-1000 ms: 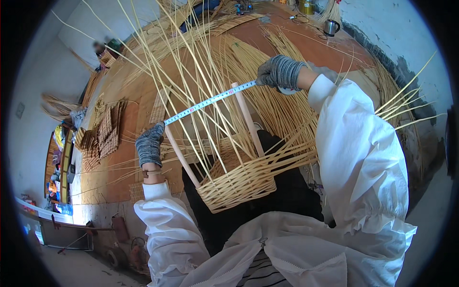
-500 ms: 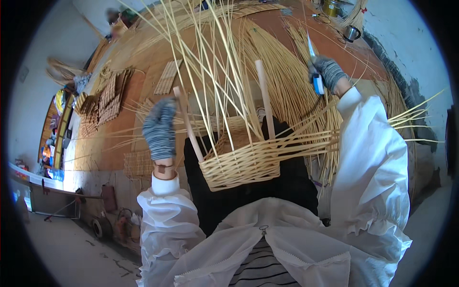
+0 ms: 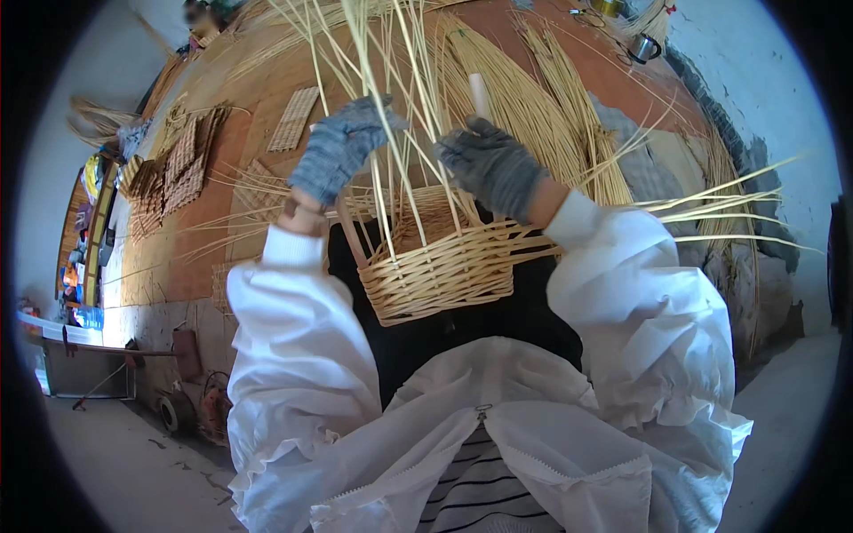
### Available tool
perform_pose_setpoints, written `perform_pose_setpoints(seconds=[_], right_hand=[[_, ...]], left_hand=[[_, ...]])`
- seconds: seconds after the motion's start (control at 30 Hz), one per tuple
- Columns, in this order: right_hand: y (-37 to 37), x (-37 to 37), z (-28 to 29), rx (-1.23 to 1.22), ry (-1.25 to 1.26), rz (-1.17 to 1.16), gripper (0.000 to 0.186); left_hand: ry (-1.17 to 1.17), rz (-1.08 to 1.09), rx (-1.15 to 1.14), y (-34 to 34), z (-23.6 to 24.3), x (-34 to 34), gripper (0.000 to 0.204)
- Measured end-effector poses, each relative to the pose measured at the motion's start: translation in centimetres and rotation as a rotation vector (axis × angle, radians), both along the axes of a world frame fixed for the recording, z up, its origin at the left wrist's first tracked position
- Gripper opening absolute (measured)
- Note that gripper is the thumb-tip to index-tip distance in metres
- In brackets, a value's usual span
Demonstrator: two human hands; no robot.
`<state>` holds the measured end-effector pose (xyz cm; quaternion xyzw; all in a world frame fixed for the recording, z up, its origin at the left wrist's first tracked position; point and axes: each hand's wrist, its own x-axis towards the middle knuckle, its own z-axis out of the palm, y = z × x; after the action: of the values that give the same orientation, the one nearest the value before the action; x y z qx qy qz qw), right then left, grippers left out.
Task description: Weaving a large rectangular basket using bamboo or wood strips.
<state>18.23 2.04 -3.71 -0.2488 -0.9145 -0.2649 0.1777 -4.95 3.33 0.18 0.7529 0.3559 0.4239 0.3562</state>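
Note:
A half-woven wicker basket (image 3: 435, 280) rests on my lap, its pale upright strands (image 3: 413, 191) rising from the weave. My left hand (image 3: 338, 147), in a grey knitted glove, is at the left of these strands, fingertips closed around one or more. Across from it, my right hand (image 3: 493, 169), gloved alike, is held beside the strands with its fingers apart and nothing visible in them. Behind the right hand a smooth wooden rod (image 3: 479, 93) stands up at the basket's corner. A second rod (image 3: 352, 233) stands at the left corner, partly hidden by my left hand.
Long bundles of cane (image 3: 515, 102) lie on the floor beyond the basket. Loose cane ends (image 3: 724, 209) stick out to the right. Woven panels (image 3: 182, 169) lie at the left. A metal kettle (image 3: 643, 48) stands far right. Another person (image 3: 204, 19) is at the far left.
Both hands have moved in to the upright strands from either side. The blue-handled blade that my right hand held is no longer visible. My left hand has closed on strands.

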Motion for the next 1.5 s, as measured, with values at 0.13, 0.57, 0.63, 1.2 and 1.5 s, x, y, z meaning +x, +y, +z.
perform_pose_setpoints(seconds=[0.13, 0.57, 0.63, 1.2, 1.5], right_hand=[[-0.4, -4.4, 0.6, -0.217, -0.596, -0.378, 0.036], [-7.0, 6.8, 0.9, -0.528, 0.551, -0.357, 0.016], [-7.5, 10.2, 0.1, -0.499, 0.421, -0.318, 0.016], [-7.2, 9.1, -0.2, -0.7, 0.081, -0.417, 0.013], [-9.1, 9.3, -3.7, -0.684, 0.35, -0.364, 0.014]], left_hand=[[-0.148, 0.044, 0.134, -5.7, 2.6, 0.9, 0.034], [0.153, 0.302, 0.012, -12.9, -5.1, 5.2, 0.037], [0.68, 0.452, 0.29, -10.9, -9.6, 7.3, 0.026], [1.143, 0.296, 0.171, -13.9, -8.8, 11.3, 0.1], [1.117, 0.359, 0.26, -15.7, -9.9, 10.7, 0.097]])
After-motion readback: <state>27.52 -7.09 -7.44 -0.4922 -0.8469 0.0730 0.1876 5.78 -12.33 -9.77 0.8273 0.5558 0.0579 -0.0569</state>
